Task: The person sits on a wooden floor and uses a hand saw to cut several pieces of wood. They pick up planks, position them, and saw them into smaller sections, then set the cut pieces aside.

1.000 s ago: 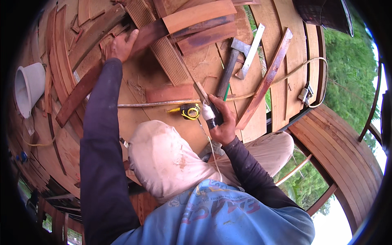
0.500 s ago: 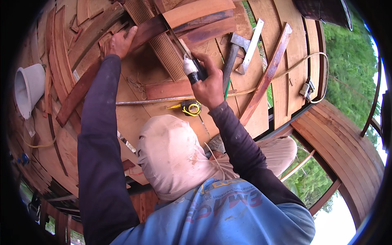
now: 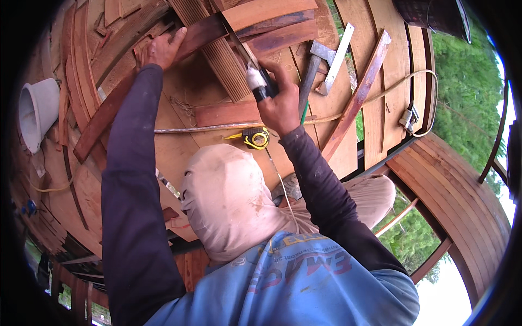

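Note:
My left hand (image 3: pixel 159 50) grips a long dark reddish wooden plank (image 3: pixel 111 117), thumb stretched along it. The plank slants from the lower left up across a ribbed timber (image 3: pixel 225 73). My right hand (image 3: pixel 279 103) is wrapped round the handle of a handsaw (image 3: pixel 254 79), its grip bound in white and black tape. The thin blade, seen nearly edge-on, meets the plank's far end. Beside that end lies a wide reddish board (image 3: pixel 269 13). Just below my right hand rests a yellow and black tape measure (image 3: pixel 255 138).
To the right lie a hatchet (image 3: pixel 309 76), a metal try square (image 3: pixel 337 60) and a long wooden strip (image 3: pixel 359 89). A cable (image 3: pixel 391 89) crosses the planks. A whitish bucket (image 3: pixel 39 111) stands at left near stacked strips (image 3: pixel 76 70). Gaps show between floor planks.
My right hand and the saw have shifted slightly to the right and toward me. My left hand keeps its hold on the plank.

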Available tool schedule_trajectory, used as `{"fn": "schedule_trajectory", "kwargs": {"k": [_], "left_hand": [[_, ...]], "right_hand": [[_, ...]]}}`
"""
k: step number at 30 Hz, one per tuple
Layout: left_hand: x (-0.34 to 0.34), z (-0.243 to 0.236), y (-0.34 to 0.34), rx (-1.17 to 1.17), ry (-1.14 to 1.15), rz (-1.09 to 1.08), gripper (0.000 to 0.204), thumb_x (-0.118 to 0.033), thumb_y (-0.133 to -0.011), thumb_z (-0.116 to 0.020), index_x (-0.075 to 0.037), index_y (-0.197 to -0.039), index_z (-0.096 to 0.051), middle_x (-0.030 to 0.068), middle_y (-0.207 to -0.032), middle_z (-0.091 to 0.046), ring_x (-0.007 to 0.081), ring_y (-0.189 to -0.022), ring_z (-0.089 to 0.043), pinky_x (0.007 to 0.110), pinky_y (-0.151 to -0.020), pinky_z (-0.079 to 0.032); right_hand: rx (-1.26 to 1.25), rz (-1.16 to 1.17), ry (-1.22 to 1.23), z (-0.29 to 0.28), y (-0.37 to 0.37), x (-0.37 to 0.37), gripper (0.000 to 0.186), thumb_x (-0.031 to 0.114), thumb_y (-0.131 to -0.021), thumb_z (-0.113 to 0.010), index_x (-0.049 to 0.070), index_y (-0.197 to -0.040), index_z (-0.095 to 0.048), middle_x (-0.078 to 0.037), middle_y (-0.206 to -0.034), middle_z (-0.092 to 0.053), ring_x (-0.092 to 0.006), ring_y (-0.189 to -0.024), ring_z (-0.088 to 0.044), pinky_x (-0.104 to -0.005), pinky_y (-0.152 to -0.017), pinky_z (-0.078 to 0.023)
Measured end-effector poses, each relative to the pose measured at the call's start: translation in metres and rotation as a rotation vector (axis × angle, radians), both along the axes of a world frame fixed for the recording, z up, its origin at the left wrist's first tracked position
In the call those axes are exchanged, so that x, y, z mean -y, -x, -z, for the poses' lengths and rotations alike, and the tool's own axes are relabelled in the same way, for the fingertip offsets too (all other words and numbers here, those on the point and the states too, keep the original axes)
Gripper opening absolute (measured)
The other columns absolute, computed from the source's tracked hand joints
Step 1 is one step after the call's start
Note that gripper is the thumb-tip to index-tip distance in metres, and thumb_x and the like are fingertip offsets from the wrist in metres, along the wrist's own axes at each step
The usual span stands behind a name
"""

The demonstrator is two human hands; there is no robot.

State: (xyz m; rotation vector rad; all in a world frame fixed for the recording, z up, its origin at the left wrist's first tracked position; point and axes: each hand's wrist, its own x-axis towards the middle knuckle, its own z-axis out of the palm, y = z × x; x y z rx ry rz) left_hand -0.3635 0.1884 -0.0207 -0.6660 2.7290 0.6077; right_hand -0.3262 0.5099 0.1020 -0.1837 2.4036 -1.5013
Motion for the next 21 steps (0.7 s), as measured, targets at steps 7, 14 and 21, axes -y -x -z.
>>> {"fn": "schedule_trajectory", "kwargs": {"k": [7, 14, 21], "left_hand": [[0.018, 0.029, -0.009, -0.068, -0.016, -0.030, 0.090, -0.084, -0.087, -0.041, -0.006, -0.118, -0.073, 0.0275, -0.115, -0.069, 0.0431, -0.111, -0.065, 0.049, -0.095, -0.050], [0.014, 0.019, -0.009, -0.049, 0.000, -0.037, 0.092, -0.083, -0.088, -0.041, -0.002, -0.120, -0.071, 0.0286, -0.117, -0.068, 0.0439, -0.114, -0.064, 0.049, -0.098, -0.049], [0.018, 0.034, -0.011, -0.133, -0.021, -0.047, 0.083, -0.074, -0.093, -0.048, 0.004, -0.107, -0.073, 0.0327, -0.102, -0.068, 0.0470, -0.103, -0.066, 0.048, -0.089, -0.050]], "right_hand": [[0.003, -0.001, -0.012, -0.032, -0.084, -0.075, 0.041, 0.009, -0.092, -0.072, -0.003, -0.130, -0.059, -0.017, -0.111, -0.072, -0.0195, -0.107, -0.071, -0.0315, -0.092, -0.053], [-0.096, 0.008, 0.049, 0.012, -0.004, 0.005, 0.035, 0.009, -0.090, -0.069, 0.003, -0.124, -0.062, -0.011, -0.084, -0.071, -0.0108, -0.077, -0.063, -0.0285, -0.068, -0.050], [0.029, -0.002, -0.002, -0.024, -0.083, -0.077, 0.041, 0.009, -0.091, -0.071, -0.001, -0.129, -0.059, -0.018, -0.110, -0.073, -0.0249, -0.104, -0.073, -0.0350, -0.091, -0.054]]}}
